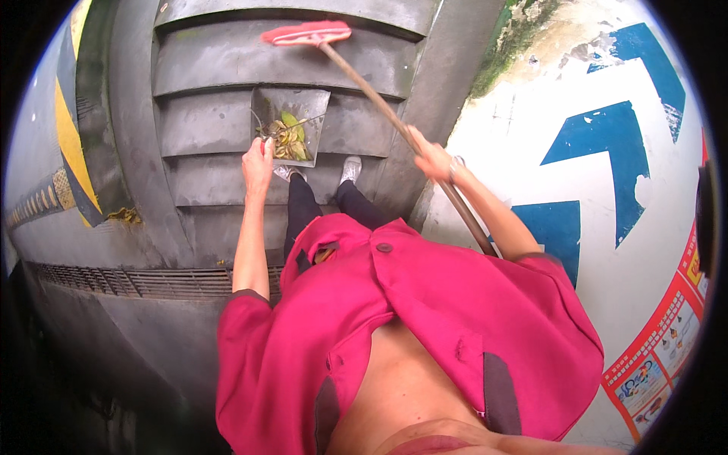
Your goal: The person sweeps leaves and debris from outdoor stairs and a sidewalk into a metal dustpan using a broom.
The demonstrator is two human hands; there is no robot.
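My left hand (pixel 258 163) is closed around the red grip of a metal dustpan (pixel 319 112). Yellow and green leaves (pixel 290 141) and a few thin twigs lie in the pan, which is over the steps just in front of my shoes. In my right hand (pixel 434 159) is the wooden stick of a broom (pixel 369 92), with the fingers wrapped round it. The stick slants from beside my right arm up to the far left. At its far end, the red broom head (pixel 309 33) is slightly blurred, over a higher step beyond the dustpan.
Grey stone steps (pixel 205 57) rise ahead, bordered by sloping side strips. A white wall (pixel 489 155) with blue arrow shapes and a red-edged poster (pixel 652 379) stands on the right. A drain grating (pixel 167 280) runs along the left near the bottom step.
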